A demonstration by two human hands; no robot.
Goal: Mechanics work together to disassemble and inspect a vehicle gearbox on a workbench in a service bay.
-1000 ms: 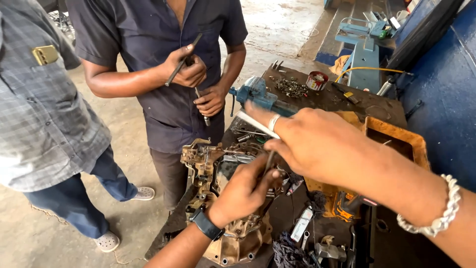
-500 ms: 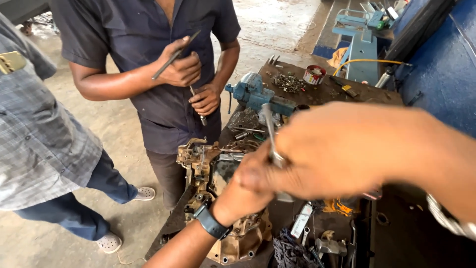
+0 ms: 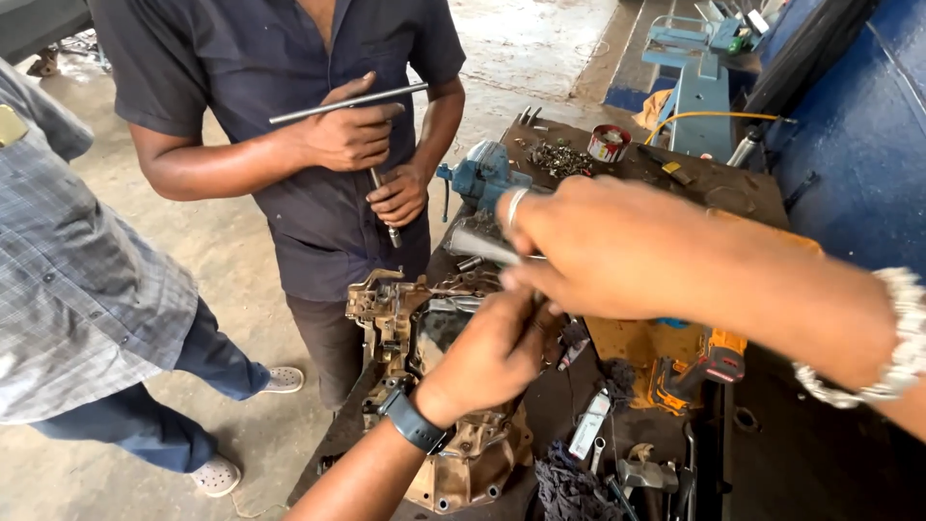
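The grimy metal gearbox casing [image 3: 424, 386] sits at the near left edge of the worktop [image 3: 752, 193], its open side up. My left hand [image 3: 487, 352] lies on top of it, fingers curled down onto its upper edge, so that what they press on is covered. My right hand [image 3: 603, 246] hovers just above, closed around a slim silvery metal tool [image 3: 482, 243] whose free end points left, out over the casing.

To do this well, I judge the left hand should brace the casing hard against the worktop while the right brings the tool in squarely, with no sideways force that could make it slip off.

Beyond the casing stand a blue bench vise [image 3: 482, 176], a heap of small dark parts [image 3: 559, 159] and a small red-and-white tin [image 3: 609, 143]; an orange power tool [image 3: 690, 371] lies to the right. A person in a dark shirt [image 3: 289, 125] faces me across the corner, holding a long steel rod [image 3: 347, 103].

My right forearm is blurred and blocks much of the worktop. The tool's working end is hidden behind my hands, and I cannot tell what kind of tool it is.
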